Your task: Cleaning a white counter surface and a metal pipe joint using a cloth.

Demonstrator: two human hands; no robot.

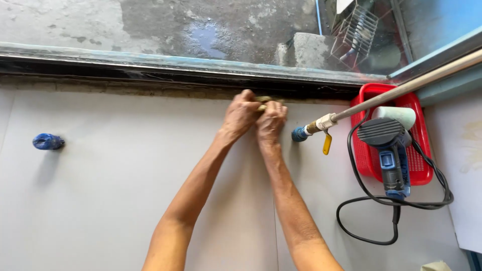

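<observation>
Mostly hidden brass fitting [263, 102] between hands [241, 114]

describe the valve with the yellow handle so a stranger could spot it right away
Start at the red plastic basket on the right. A long beige pipe runs diagonally down to the small valve just right of the hands. Its hanging yellow lever and blue end cap set it apart.

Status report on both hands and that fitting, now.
Left hand and right hand closed together on a small brass fitting at the wall. Yellow-handled valve just right of them, apart. Nothing between.
</observation>
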